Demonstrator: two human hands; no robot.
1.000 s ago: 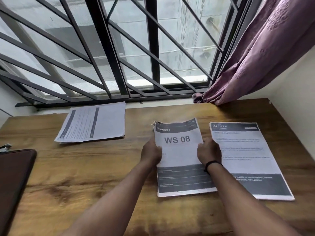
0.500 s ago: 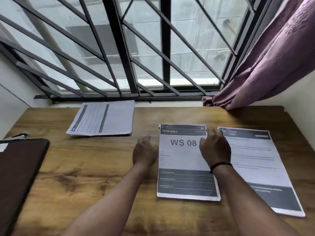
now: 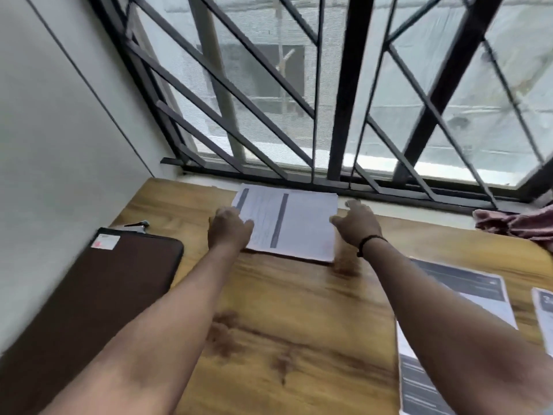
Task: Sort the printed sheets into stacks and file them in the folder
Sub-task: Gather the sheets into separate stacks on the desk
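Sheets sorted into three stacks on table: far stack by the window, between both hands; two more stacks near the right forearm, at right edge. Left hand rests on far stack's left edge, fingers loosely curled over the paper, grip not confirmed. Right hand just beside its right edge, fingers spread, holding nothing. Folder lies closed left of left hand, well apart. Sorting looks mostly done; gathering and filing all left.

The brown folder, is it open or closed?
Closed. The folder lies flat on the table, its dark cover showing and no pages visible inside.
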